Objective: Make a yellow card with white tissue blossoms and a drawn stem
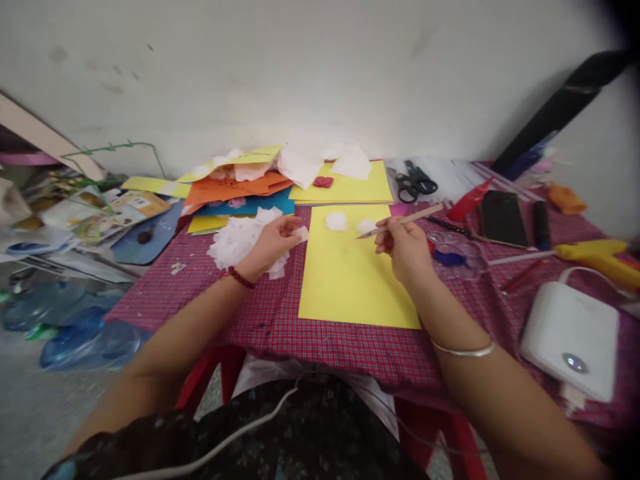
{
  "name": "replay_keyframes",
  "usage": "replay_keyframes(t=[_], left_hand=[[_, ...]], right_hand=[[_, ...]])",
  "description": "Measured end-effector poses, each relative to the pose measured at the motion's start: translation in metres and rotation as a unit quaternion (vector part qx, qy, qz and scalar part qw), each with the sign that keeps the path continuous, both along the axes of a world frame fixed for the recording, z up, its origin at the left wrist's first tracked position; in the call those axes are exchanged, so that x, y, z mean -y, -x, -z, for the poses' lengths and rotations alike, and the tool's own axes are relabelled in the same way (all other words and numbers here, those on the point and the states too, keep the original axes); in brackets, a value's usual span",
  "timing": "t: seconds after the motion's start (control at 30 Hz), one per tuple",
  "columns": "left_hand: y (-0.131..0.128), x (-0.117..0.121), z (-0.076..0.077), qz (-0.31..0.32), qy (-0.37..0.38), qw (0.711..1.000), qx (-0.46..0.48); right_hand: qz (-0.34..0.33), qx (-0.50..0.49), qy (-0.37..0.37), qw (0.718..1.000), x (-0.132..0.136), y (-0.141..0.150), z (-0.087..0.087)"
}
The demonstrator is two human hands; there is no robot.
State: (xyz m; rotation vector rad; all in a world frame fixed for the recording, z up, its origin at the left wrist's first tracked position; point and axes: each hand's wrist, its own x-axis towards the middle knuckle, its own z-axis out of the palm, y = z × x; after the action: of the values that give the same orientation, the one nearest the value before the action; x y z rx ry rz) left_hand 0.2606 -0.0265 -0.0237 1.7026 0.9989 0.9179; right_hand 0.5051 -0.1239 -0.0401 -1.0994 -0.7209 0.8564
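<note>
Over the heap of white tissue pieces (233, 240), my left hand (274, 241) pinches a small white tissue piece (301, 233) between thumb and fingers. My right hand (404, 243) is closed round a slim wooden paintbrush (417, 215), its dark tip pointing left above the yellow sheet (350, 287). On that sheet's upper part lie two white tufts: one tuft (336, 221) shows whole, the other tuft (367, 227) is partly covered by the brush and my right hand.
Behind stand stacked coloured papers (240, 190), more yellow paper (345, 193) with a red folded piece (323, 181), and black scissors (415, 181). To the right are a red tube (470, 200), a black phone (503, 219), a yellow glue gun (600, 259) and a white device (573, 333).
</note>
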Motion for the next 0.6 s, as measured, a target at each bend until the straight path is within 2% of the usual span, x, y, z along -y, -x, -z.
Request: replay_keyframes(t=[0.13,0.2,0.3,0.37,0.47,0.6], left_hand=[[-0.032,-0.006,-0.008,0.034,-0.094,0.993,-0.063],[-0.051,-0.009,-0.003,0.035,-0.140,0.987,-0.065],[-0.073,-0.010,0.013,0.026,-0.185,0.981,-0.048],[-0.078,-0.008,0.025,0.037,-0.188,0.979,-0.073],[-0.075,-0.005,0.039,0.070,-0.148,0.978,-0.127],[-0.068,-0.005,0.047,0.084,-0.097,0.985,-0.117]], right_hand=[[0.001,0.018,0.007,1.000,-0.003,-0.006,0.001],[0.000,0.022,0.010,1.000,-0.003,-0.007,0.001],[-0.006,0.029,0.009,1.000,-0.002,-0.007,0.001],[-0.012,0.040,0.008,0.999,-0.001,-0.006,0.001],[-0.015,0.063,0.018,0.998,0.000,-0.004,0.001],[-0.011,0.065,0.046,0.997,0.002,-0.003,-0.003]])
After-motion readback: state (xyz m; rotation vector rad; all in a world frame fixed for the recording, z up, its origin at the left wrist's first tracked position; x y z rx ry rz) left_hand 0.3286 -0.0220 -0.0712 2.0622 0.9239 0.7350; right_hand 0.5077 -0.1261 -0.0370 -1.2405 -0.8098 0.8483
